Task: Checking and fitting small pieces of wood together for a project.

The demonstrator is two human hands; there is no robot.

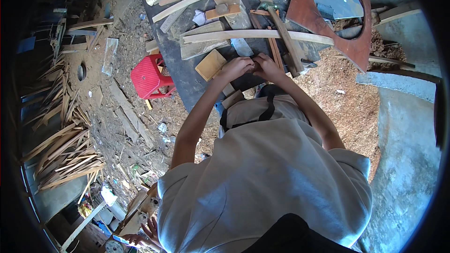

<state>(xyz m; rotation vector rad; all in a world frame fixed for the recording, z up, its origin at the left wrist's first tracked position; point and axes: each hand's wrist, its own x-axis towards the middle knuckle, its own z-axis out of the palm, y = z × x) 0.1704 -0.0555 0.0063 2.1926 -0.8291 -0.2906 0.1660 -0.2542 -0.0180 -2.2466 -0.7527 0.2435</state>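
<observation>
My left hand (pixel 238 67) and my right hand (pixel 267 67) meet at the near edge of a dark workbench (pixel 176 68). Both sets of fingers are curled inward, closed around something small that I cannot make out. A square wood block (pixel 210 65) lies just left of my left hand. Beyond the fingers rests a pale flat blade-like piece (pixel 242 47). A long, slightly curved wood strip (pixel 262 34) crosses the bench ahead of both hands. To the right of my right hand, a hammer (pixel 285 40) lies with its wooden handle toward me.
Wood offcuts (pixel 194 0) cover the bench's far side. A brown panel with a large cutout (pixel 300 7) stands at right, over sawdust (pixel 347 103). A red plastic stool (pixel 149 76) is left of the bench. Another person's hands (pixel 149 232) show at lower left, near stacked wood strips (pixel 70 159).
</observation>
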